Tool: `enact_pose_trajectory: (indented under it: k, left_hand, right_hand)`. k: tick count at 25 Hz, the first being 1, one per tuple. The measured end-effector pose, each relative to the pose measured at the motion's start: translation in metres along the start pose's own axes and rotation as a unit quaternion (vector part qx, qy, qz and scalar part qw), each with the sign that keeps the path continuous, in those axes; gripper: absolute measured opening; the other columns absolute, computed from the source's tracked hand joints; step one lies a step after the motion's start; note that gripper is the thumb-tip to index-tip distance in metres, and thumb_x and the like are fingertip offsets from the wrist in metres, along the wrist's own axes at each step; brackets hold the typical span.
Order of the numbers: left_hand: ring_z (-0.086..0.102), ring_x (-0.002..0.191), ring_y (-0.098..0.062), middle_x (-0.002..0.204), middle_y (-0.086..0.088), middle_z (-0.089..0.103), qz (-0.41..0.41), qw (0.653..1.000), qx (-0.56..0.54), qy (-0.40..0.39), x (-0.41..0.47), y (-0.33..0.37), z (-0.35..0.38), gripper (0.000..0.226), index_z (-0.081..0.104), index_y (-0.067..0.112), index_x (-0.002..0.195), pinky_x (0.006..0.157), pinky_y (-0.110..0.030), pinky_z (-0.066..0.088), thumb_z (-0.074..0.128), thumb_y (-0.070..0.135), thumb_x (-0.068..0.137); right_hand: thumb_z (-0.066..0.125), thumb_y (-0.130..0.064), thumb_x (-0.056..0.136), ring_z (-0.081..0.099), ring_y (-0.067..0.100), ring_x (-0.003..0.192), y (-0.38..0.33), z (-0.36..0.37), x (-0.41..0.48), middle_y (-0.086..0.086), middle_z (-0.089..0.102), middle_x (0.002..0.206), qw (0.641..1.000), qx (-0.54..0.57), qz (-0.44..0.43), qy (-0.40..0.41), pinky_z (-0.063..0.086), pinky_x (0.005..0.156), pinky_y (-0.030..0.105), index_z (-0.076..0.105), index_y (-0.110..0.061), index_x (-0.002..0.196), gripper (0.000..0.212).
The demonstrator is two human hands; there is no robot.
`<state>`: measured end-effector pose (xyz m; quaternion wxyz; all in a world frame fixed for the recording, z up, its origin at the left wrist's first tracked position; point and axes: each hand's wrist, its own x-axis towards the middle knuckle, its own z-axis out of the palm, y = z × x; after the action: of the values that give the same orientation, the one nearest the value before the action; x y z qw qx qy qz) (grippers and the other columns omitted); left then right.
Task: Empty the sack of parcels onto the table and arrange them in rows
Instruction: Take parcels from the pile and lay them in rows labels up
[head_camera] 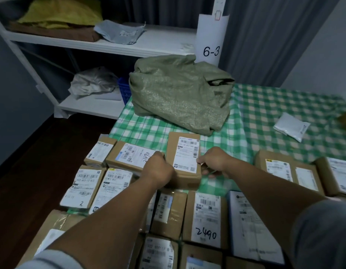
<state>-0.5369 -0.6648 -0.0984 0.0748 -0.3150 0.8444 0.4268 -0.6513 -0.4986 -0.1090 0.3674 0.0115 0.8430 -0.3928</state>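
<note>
A brown cardboard parcel (pixel 184 158) with a white label lies on the green checked tablecloth (pixel 265 117). My left hand (pixel 158 169) grips its left edge and my right hand (pixel 213 162) grips its right edge. Several labelled cardboard parcels lie in rows nearer to me, among them one marked 2490 (pixel 206 218) and another 2490 parcel (pixel 132 155) just left of the held one. The olive woven sack (pixel 179 94) lies slumped at the back of the table. A small white pouch parcel (pixel 291 126) sits alone at the right.
White shelving (pixel 110 45) stands behind the table with a yellow bag, grey mailers and a blue crate (pixel 124 90). A post bears a "6-3" sign (pixel 211 51). Grey curtains hang at the back. Dark floor lies left of the table. More boxes (pixel 284 168) sit at right.
</note>
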Motion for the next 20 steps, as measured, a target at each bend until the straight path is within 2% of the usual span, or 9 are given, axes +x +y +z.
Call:
enact_pose_trajectory:
  k: [4,6,8,12,14,17,20]
  left_hand:
    - [0.061,0.105,-0.034,0.116,-0.014,0.063,0.017,0.999,0.013,0.03,-0.008,0.028,0.008,0.03,0.055,0.004,0.117,0.087,-0.039,0.052,0.059,0.013,0.088]
    - [0.062,0.107,-0.035,0.12,-0.014,0.064,0.035,0.999,0.005,0.029,-0.013,0.047,0.015,0.034,0.055,0.004,0.12,0.088,-0.037,0.052,0.061,0.013,0.087]
    - [0.061,0.107,-0.036,0.12,-0.015,0.063,0.053,0.998,-0.004,0.02,-0.022,0.079,0.027,0.035,0.054,0.003,0.122,0.082,-0.033,0.048,0.061,0.012,0.089]
    - [0.059,0.09,-0.032,0.11,-0.018,0.061,0.083,0.996,-0.024,0.0,-0.033,0.146,0.061,0.032,0.053,0.002,0.117,0.069,-0.031,0.043,0.061,0.011,0.088]
    - [0.056,0.087,-0.031,0.107,-0.017,0.061,0.087,0.996,-0.022,0.001,-0.032,0.175,0.086,0.027,0.053,0.004,0.112,0.068,-0.03,0.041,0.062,0.012,0.088]
    - [0.061,0.099,-0.034,0.114,-0.018,0.062,0.094,0.995,-0.027,-0.002,-0.023,0.225,0.141,0.039,0.053,0.004,0.124,0.077,-0.034,0.048,0.063,0.011,0.087]
    - [0.061,0.105,-0.034,0.116,-0.013,0.061,0.111,0.993,-0.017,-0.028,-0.012,0.282,0.214,0.043,0.051,0.005,0.126,0.078,-0.032,0.048,0.063,0.012,0.086]
  right_hand:
    - [0.062,-0.019,0.099,0.065,0.025,0.067,0.004,-0.032,-0.02,0.018,0.071,0.089,1.0,-0.015,0.013,0.0,0.049,0.059,0.032,0.062,-0.003,0.096,0.016]
    - [0.063,-0.019,0.099,0.063,0.024,0.063,0.006,-0.058,-0.031,0.018,0.071,0.089,0.999,-0.024,0.018,0.014,0.047,0.059,0.031,0.062,-0.003,0.1,0.016]
    - [0.063,-0.018,0.099,0.06,0.022,0.055,0.01,-0.097,-0.046,0.017,0.07,0.085,0.999,-0.023,0.019,0.042,0.046,0.056,0.03,0.062,-0.002,0.1,0.016]
    - [0.063,-0.018,0.099,0.056,0.026,0.059,0.021,-0.171,-0.064,0.02,0.065,0.078,0.996,-0.025,0.017,0.082,0.045,0.059,0.031,0.062,0.001,0.102,0.019]
    - [0.064,-0.019,0.098,0.056,0.029,0.069,0.036,-0.207,-0.062,0.022,0.067,0.084,0.994,-0.021,0.018,0.103,0.045,0.061,0.032,0.062,0.001,0.103,0.021]
    - [0.068,-0.022,0.094,0.06,0.028,0.074,0.075,-0.271,-0.049,0.018,0.068,0.101,0.988,-0.045,0.022,0.146,0.046,0.063,0.03,0.061,-0.002,0.114,0.029]
    - [0.071,-0.017,0.091,0.06,0.026,0.083,0.127,-0.349,-0.029,0.015,0.063,0.104,0.978,-0.044,0.024,0.201,0.047,0.061,0.029,0.058,-0.005,0.12,0.034]
